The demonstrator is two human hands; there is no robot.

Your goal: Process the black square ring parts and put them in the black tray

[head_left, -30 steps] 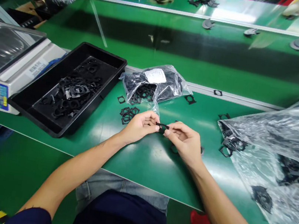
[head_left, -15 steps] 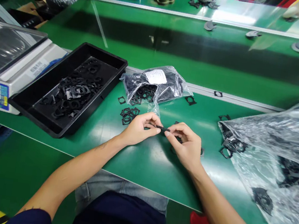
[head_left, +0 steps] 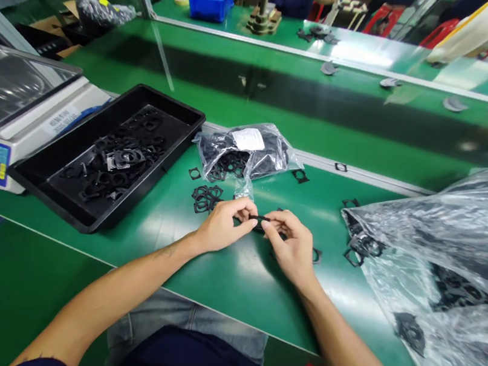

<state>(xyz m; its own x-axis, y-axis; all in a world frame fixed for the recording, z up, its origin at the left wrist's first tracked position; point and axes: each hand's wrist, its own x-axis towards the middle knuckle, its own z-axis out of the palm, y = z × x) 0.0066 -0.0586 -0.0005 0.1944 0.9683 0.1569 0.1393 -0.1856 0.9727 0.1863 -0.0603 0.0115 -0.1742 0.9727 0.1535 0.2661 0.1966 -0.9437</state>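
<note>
Head cam: both hands' grip on black frame.

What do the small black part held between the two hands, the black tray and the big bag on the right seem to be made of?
The small black part, pinched between the left hand and right hand, looks like matte rubber or soft plastic: thin, dull, no shine. The tray looks like rigid moulded plastic with a slight sheen on its rim. The bag is clear, thin plastic film: crinkled, glossy, see-through.
</note>
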